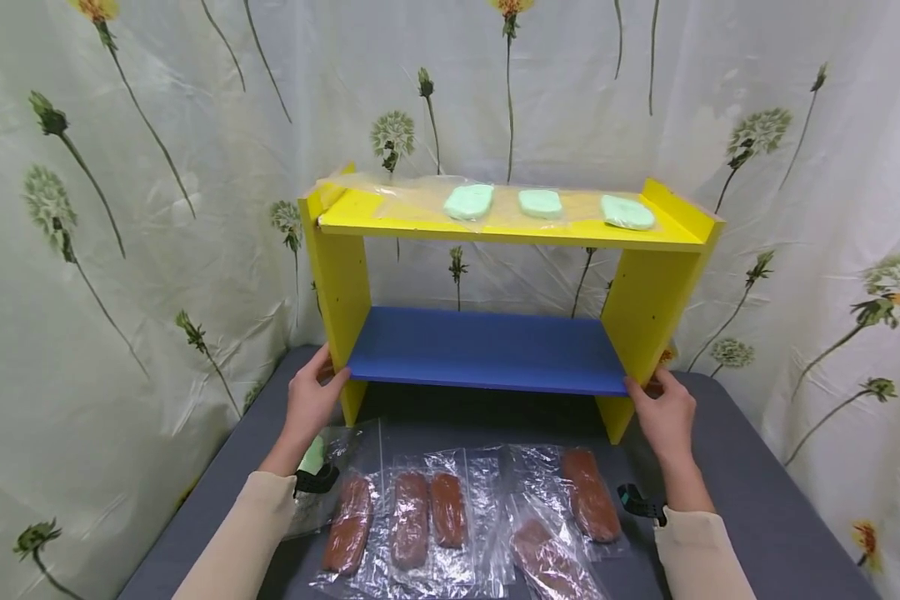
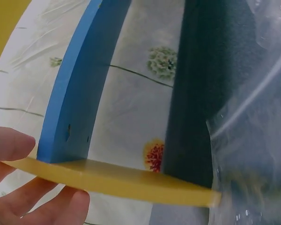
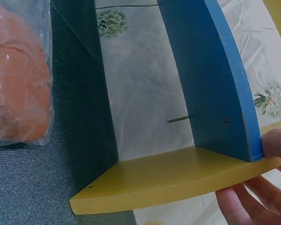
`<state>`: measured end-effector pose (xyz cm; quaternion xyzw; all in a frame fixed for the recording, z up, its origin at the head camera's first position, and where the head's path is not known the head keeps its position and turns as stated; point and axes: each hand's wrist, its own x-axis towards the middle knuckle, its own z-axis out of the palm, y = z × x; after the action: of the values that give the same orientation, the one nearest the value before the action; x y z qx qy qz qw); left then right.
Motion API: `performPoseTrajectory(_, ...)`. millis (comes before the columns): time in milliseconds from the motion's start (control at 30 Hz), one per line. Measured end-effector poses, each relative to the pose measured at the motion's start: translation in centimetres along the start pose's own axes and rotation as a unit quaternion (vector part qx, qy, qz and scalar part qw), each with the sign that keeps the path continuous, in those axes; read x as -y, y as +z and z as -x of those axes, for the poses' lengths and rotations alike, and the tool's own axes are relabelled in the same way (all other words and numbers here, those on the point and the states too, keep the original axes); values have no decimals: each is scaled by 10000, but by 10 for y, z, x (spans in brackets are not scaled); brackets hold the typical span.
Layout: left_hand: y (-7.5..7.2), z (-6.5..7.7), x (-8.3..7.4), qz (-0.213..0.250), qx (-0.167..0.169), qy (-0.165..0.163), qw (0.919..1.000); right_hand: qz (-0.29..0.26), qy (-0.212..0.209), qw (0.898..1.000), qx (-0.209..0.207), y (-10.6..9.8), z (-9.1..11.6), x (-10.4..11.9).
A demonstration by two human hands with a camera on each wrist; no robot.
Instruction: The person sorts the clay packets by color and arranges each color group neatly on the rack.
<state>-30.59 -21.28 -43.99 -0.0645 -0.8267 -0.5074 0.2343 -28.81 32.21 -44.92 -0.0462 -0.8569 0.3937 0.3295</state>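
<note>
Your left hand (image 1: 315, 396) pinches the left yellow side panel (image 1: 336, 283) of the shelf unit (image 1: 510, 237), thumb on the inner side next to the blue board (image 1: 487, 346), the other fingers against the outer face. Your right hand (image 1: 666, 412) pinches the right yellow side panel (image 1: 648, 308) the same way, its thumb just beside the blue board's near corner. The shelf unit stands between your two grips, the blue board spanning from one thumb to the other, and the panels' lower ends reach down below your hands; you cannot tell for sure whether both touch the grey table (image 1: 765, 483)

Above your grips is the yellow top board (image 1: 667, 229), with a sheet of clear plastic (image 1: 412, 200) and three pale green pieces (image 1: 468, 202) on it, the last one toward your right hand's side. Nearer to you than both grips, and between your forearms, reddish-brown slabs (image 1: 410, 521) lie in clear bags (image 1: 487, 500); one slab is close to your right wrist. Just beside your left wrist, another green piece (image 1: 312, 458) shows through a clear bag. Beyond your hands hangs a pale curtain (image 1: 832, 250) printed with dandelions
</note>
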Motion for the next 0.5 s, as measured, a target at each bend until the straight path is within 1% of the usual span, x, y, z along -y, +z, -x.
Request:
performPoseTrajectory(167,-10,9,1,-226,272,67,9994,-21,48,9999,146,0,0,0)
performPoseTrajectory(233,-13,13,2,-443,350,25,9984,-41,50,9998,195,-1,-2,0)
performPoseTrajectory(367,-20,21,5,-891,564,-285,9940,-74,-13,9998,207,-2,-3,-1)
performPoseTrajectory(500,-29,30,13,-1415,828,-584,9847,-97,30,9996,277,-3,-1,-3)
